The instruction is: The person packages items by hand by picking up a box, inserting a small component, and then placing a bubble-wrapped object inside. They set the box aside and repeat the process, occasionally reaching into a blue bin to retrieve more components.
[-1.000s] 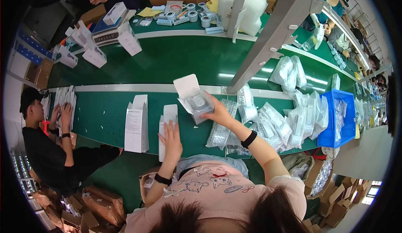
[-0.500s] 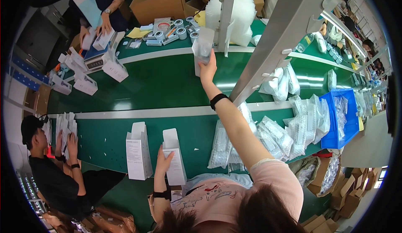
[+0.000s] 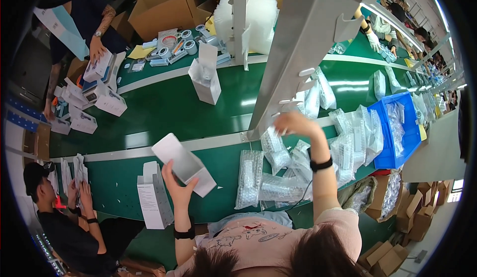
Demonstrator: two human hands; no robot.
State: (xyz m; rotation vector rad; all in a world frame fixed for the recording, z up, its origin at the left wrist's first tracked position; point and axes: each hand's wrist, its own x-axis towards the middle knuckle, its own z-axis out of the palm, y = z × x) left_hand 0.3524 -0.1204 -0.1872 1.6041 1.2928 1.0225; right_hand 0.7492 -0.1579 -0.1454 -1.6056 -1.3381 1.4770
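My left hand point(image 3: 180, 187) grips a white carton point(image 3: 181, 157), its open top tilted toward me so its bare inside shows. My right hand point(image 3: 298, 124) hovers beside the grey metal post, above the near bubble-wrapped packs point(image 3: 274, 147); it holds nothing, its fingers loosely stretched and slightly blurred. To the left of my left hand another white carton point(image 3: 155, 200) stands upright with raised flaps. Across the green belt stands a white carton point(image 3: 206, 85) with its flap up and a clear wrapped item in its mouth.
A grey metal post point(image 3: 298, 53) rises on my right. Farther right sits a blue bin point(image 3: 397, 133) of wrapped packs. One co-worker point(image 3: 64, 212) handles papers at left; another point(image 3: 94, 33) handles white cartons at far left. Tape rolls point(image 3: 181, 43) lie beyond the belt.
My right hand has let go of the filled carton on the far belt and drawn back toward the wrapped packs. My left hand has raised and tilted its carton.
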